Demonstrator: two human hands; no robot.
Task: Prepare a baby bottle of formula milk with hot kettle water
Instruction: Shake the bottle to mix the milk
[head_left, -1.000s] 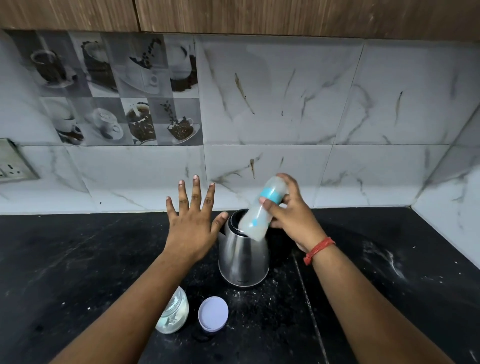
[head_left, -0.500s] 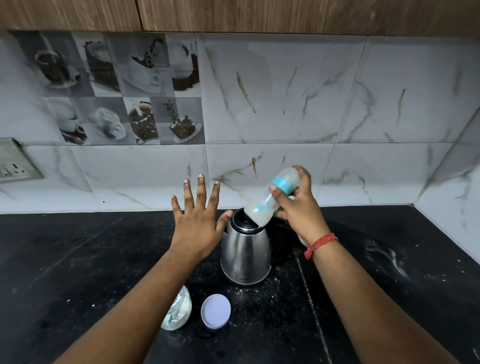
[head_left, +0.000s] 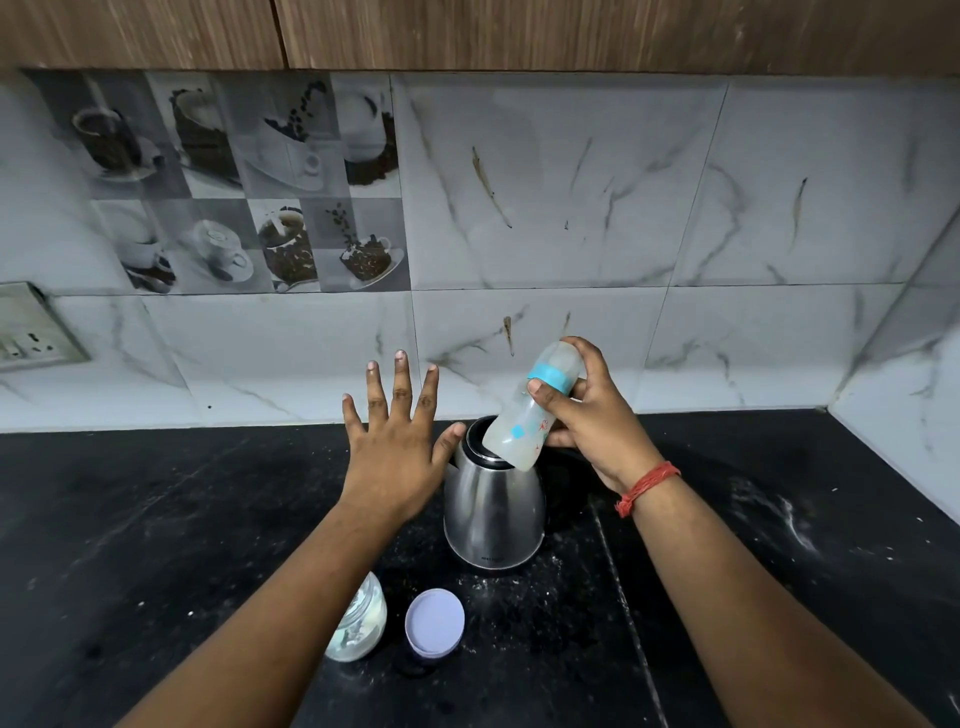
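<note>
My right hand (head_left: 592, 421) grips a capped baby bottle (head_left: 524, 426) with a blue collar, tilted with its cap up to the right and its base over the top of the steel kettle (head_left: 493, 509). The bottle looks milky white inside. The kettle stands upright on the black counter (head_left: 156, 519). My left hand (head_left: 397, 441) hovers flat with fingers spread, just left of the kettle, its thumb close to the kettle's rim.
A glass jar of white powder (head_left: 361, 621) sits in front of the kettle, partly hidden by my left forearm, with its pale lid (head_left: 434, 621) beside it. White powder is scattered on the counter. A wall socket (head_left: 31, 332) sits at the far left.
The bottle has swung up from a steeper tilt and moved slightly right and higher over the kettle. My left hand has stayed spread beside the kettle.
</note>
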